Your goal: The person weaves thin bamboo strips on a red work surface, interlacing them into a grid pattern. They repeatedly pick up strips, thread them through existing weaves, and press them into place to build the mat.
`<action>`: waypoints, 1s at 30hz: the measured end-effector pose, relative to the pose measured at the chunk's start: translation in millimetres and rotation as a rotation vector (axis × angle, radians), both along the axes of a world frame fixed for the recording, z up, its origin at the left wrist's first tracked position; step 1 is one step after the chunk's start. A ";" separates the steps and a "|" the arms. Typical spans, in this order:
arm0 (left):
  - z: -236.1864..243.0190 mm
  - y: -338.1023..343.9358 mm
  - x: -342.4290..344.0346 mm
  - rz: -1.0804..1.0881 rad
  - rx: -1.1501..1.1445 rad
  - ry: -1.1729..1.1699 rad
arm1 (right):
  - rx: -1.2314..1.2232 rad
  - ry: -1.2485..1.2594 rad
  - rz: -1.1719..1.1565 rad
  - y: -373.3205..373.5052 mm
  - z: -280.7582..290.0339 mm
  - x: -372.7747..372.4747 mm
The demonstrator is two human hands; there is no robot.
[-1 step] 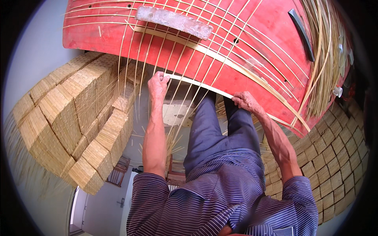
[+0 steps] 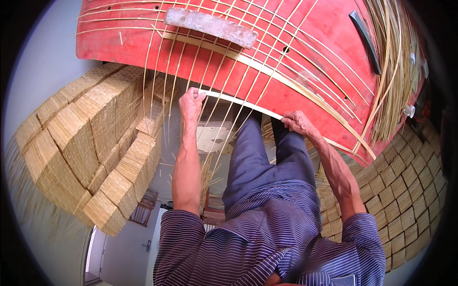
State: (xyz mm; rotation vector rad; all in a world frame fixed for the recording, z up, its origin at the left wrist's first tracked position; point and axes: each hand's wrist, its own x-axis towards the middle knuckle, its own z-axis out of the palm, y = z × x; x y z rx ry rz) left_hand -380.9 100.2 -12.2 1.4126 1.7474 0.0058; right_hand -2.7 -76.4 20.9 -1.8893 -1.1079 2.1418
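Head view: left hand (image 2: 192,101) and right hand (image 2: 296,122) pinch a pale strip (image 2: 238,100) in closed fingers; even tension should keep it straight across the thin canes (image 2: 272,72).

Gripping a pale strip (image 2: 238,101) in the left hand (image 2: 192,99) and, farther along, in the right hand (image 2: 296,122), just beside the near edge of the red table (image 2: 124,50). On the table, thin canes (image 2: 109,29) crossed in an open grid beneath a brick (image 2: 210,27); toward its right end, a dark bar (image 2: 366,43) and a heap of loose strips (image 2: 398,71); near its left end, stacked bundles (image 2: 71,133).
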 end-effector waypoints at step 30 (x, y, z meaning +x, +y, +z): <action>-12.5 -1.0 -63.7 0.865 -0.242 -0.601 | 0.169 0.089 0.044 11.8 -10.5 -27.2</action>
